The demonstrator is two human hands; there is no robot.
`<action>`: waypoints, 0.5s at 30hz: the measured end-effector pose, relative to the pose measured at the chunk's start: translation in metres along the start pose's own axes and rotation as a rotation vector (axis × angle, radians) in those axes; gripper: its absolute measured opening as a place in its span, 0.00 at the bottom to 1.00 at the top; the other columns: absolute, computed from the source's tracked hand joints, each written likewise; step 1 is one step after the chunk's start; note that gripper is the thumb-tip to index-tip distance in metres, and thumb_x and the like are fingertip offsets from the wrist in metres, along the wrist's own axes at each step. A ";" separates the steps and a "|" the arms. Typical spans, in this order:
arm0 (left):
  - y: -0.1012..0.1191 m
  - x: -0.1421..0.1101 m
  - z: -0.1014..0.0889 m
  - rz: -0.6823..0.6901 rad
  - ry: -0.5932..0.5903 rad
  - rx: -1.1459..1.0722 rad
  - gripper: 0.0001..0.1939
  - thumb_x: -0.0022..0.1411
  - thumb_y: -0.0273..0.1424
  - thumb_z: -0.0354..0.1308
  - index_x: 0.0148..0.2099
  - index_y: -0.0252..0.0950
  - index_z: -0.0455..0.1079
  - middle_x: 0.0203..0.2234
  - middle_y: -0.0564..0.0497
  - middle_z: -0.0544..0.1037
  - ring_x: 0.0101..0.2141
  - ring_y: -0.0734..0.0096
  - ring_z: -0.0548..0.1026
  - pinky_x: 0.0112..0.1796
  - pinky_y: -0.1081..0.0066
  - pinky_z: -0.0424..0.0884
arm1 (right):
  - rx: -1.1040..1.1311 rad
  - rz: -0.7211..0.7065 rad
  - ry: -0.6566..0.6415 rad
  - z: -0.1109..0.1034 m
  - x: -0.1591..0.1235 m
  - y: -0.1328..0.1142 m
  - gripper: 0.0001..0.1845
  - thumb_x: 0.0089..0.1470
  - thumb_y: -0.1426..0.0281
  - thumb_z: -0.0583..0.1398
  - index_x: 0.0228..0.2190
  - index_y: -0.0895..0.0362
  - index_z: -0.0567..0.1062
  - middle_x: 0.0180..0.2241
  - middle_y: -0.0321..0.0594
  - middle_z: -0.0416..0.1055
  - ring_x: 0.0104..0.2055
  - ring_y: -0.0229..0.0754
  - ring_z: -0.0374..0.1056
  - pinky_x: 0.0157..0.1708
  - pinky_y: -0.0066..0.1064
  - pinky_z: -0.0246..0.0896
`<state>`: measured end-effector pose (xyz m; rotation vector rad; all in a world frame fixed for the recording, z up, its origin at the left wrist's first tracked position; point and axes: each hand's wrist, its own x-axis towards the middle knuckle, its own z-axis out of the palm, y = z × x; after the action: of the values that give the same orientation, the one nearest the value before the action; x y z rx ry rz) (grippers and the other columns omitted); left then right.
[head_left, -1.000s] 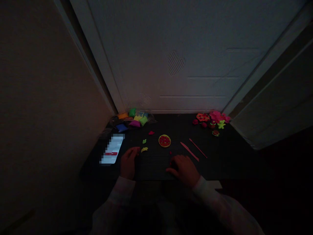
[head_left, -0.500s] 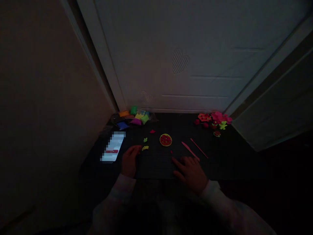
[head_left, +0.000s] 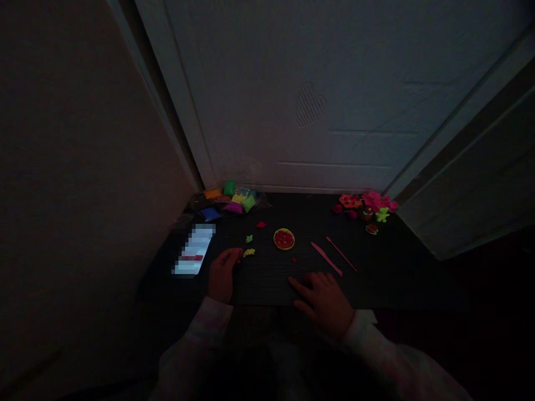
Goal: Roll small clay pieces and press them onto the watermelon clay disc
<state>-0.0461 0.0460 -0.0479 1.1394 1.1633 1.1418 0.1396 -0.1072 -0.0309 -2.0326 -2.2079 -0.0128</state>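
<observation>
My left hand (head_left: 222, 275) rests on the dark table with its thumb and fingers pressed together; what they hold, if anything, is hidden. Close to its fingertips lies a crumpled yellow piece of clay (head_left: 249, 253), with a small green piece (head_left: 249, 238) just behind. My right hand (head_left: 324, 299) lies palm down, index finger stretched out and thumb apart, with nothing in it. Just beyond that fingertip sits a tiny red clay bit (head_left: 293, 260). Farther back is a round clay pizza (head_left: 284, 239), red with dark dots and a yellow rim. A red clay lump (head_left: 261, 224) lies to its left.
Right of the pizza lie a pink plastic knife (head_left: 326, 259) and a thin pink stick tool (head_left: 341, 253). A lit phone (head_left: 195, 249) is at the left. Bagged coloured clay (head_left: 234, 207) and finished clay figures (head_left: 374, 200) stand by the white door (head_left: 259, 111).
My right hand has shifted right and toward me, and its index finger has stretched out, its tip now moving left along the table. My left hand keeps its pose. The view has turned slightly.
</observation>
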 end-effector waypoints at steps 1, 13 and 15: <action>0.000 0.000 0.000 -0.003 0.000 0.002 0.13 0.43 0.38 0.58 0.29 0.34 0.72 0.25 0.51 0.75 0.29 0.71 0.69 0.32 0.72 0.63 | 0.004 -0.010 -0.007 -0.001 0.000 0.000 0.22 0.52 0.57 0.49 0.49 0.46 0.61 0.36 0.42 0.65 0.36 0.43 0.58 0.34 0.35 0.48; 0.001 -0.002 0.001 0.002 0.008 -0.011 0.13 0.43 0.39 0.58 0.29 0.34 0.72 0.25 0.50 0.75 0.28 0.72 0.69 0.32 0.72 0.64 | -0.001 -0.003 -0.014 -0.002 0.002 -0.002 0.22 0.52 0.57 0.48 0.48 0.49 0.63 0.37 0.44 0.65 0.36 0.45 0.58 0.34 0.36 0.48; 0.002 -0.002 0.002 0.005 0.009 -0.012 0.13 0.43 0.38 0.57 0.29 0.34 0.72 0.26 0.51 0.75 0.29 0.72 0.69 0.32 0.72 0.63 | -0.009 0.015 -0.005 -0.002 0.002 -0.002 0.23 0.52 0.57 0.48 0.48 0.51 0.63 0.36 0.45 0.65 0.36 0.44 0.58 0.34 0.36 0.48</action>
<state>-0.0445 0.0439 -0.0460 1.1293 1.1595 1.1570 0.1379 -0.1055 -0.0290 -2.0560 -2.1991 -0.0163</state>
